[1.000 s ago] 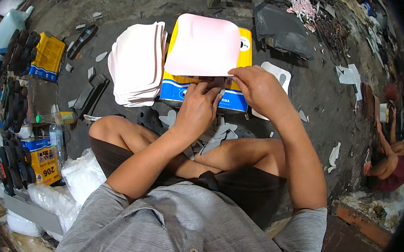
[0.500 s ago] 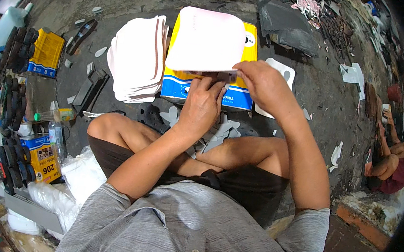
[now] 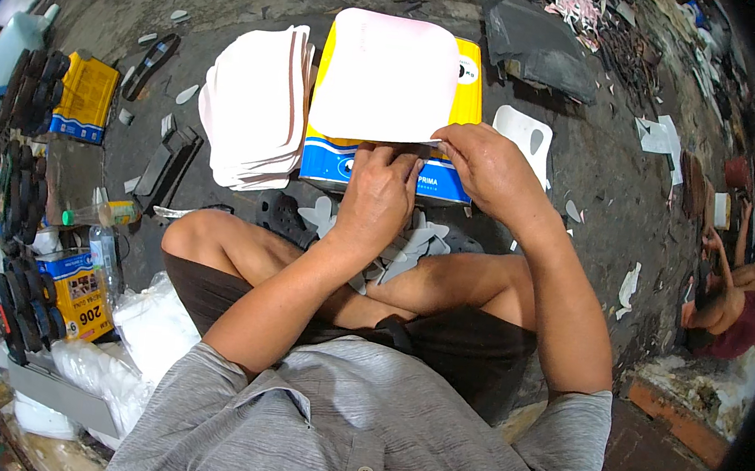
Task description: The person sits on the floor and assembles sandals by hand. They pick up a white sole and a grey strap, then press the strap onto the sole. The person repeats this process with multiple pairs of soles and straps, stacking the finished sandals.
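Observation:
A pale pink-white sheet with rounded corners lies over a yellow and blue tin in front of me. My right hand is closed, pinching the sheet's near right corner between thumb and fingers. My left hand is at the tin's near side, its fingers bent and close together; the fingertips reach under the sheet's near edge, so what they hold or press is hidden. To the left of the tin stands a stack of similar sheets. Several grey cut-out pieces lie between the tin and my crossed legs.
A white sheet with an oval hole lies right of the tin. Far right of it are dark slabs and pink scraps. Racked dark soles, another yellow tin and bottles stand left. Another person sits at the right.
The sheet's near edge has come down closer to the tin, covering more of my left fingers. My right hand has lowered slightly with the corner. The other person's arms have shifted.

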The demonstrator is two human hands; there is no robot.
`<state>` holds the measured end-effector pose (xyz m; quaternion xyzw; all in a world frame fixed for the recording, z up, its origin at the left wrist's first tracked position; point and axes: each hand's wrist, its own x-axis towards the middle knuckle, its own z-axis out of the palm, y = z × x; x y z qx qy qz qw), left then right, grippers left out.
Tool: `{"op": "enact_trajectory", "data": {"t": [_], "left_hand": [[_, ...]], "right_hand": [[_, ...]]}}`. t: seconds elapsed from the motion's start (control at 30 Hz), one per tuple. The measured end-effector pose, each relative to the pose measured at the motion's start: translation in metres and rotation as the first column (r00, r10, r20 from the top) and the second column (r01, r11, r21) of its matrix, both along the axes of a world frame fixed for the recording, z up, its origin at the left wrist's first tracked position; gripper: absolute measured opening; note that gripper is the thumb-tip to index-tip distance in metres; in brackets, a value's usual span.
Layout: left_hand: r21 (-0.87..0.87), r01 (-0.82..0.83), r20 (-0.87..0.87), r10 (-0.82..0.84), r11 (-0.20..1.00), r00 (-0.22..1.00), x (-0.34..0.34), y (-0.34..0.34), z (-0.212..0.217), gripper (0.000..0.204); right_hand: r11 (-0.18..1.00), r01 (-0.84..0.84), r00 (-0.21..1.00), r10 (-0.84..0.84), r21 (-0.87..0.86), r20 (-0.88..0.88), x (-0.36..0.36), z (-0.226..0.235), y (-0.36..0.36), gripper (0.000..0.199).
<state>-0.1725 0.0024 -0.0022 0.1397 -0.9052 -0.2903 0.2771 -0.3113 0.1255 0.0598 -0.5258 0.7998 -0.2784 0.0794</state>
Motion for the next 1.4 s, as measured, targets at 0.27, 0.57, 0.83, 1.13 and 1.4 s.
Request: {"op": "enact_trajectory", "data": {"t": [0.27,0.57,0.83,1.13,1.4], "left_hand": [[-0.016,-0.012,-0.027,0.011,1.0,1.0,0.0,0.002,0.002,0.012],[-0.035,-0.019,0.0,0.019,0.999,1.0,0.001,0.002,0.001,0.012],[-0.012,-0.01,-0.036,0.01,1.0,0.999,0.002,0.001,-0.001,0.013],[-0.146,-0.032,0.087,0.045,0.989,0.995,0.035,0.012,0.006,0.027],[-0.181,-0.05,0.135,0.075,0.982,0.988,0.036,0.014,0.007,0.028]], "right_hand": [[1.0,-0.02,0.999,0.019,-0.018,-0.043,0.001,-0.004,0.0,0.016],[1.0,-0.005,0.999,0.004,-0.016,-0.039,0.002,-0.001,0.0,0.016],[1.0,-0.002,1.0,0.002,-0.009,-0.024,0.005,-0.01,0.001,0.016],[0.999,-0.017,0.997,0.019,0.028,-0.069,0.018,-0.02,0.005,0.018],[0.999,0.039,0.999,-0.039,0.002,-0.037,0.019,-0.022,0.002,0.015]]}}
